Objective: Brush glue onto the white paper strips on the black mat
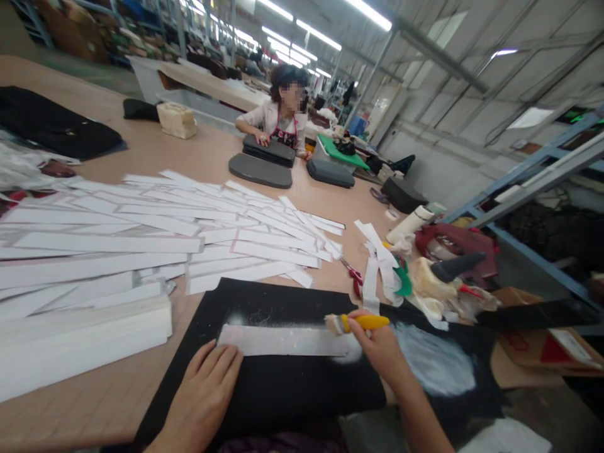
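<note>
Brush (pixel 363 322) at pale strip (pixel 283 340)

A long tan worktable (pixel 155 148) holds loose white paper strips (pixel 165 233) left of centre, with a seated co-worker (pixel 271 119) far beyond. On a black mat (pixel 292 390) at the near edge, the pale strip runs left to right. Red-handled scissors (pixel 353 277) lie just beyond the mat. Right-hand fingers (pixel 361 330) wrap the yellow handle, bristles pointing left at the strip's right end. The left hand (pixel 201 399) lies flat on the mat beside the strip's left end, fingers close together.
</note>
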`<state>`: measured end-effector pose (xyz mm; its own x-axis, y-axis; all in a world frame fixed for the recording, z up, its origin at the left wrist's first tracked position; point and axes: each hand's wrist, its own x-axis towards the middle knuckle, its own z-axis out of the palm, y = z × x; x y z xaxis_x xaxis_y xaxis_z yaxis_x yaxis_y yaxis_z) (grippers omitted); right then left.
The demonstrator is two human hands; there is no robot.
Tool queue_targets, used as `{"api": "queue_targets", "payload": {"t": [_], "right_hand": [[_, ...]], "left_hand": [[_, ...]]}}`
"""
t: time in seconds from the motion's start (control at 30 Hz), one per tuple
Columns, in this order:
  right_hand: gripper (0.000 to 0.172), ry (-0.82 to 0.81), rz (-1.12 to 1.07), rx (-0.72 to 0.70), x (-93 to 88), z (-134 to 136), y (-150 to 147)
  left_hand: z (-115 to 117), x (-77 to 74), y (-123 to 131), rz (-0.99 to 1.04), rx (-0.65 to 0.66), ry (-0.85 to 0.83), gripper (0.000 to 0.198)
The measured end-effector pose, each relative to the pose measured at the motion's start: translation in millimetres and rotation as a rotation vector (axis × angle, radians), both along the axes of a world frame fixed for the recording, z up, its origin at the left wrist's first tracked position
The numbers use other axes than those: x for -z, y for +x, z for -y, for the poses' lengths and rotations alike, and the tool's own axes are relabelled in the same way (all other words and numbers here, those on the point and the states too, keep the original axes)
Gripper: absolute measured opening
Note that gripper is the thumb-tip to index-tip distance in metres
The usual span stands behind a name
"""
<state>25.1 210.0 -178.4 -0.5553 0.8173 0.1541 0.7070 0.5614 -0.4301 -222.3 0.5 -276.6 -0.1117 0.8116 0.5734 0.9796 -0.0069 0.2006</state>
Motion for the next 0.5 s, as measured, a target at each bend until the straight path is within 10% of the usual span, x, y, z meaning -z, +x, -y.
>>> {"api": "queue_targets", "payload": {"t": [0.23,0.5], "right_hand": [[0.016,-0.115,-0.170,-0.647,11.7,55,-154],[0.014,0.107,0.046,-0.849,13.2,52,-201]], "left_hand": [[-3,14.8,25,-0.151,-0.004,-0.238,0.035],[-2,15.1,24,-0.090,0.060,-0.335,0.033]]}}
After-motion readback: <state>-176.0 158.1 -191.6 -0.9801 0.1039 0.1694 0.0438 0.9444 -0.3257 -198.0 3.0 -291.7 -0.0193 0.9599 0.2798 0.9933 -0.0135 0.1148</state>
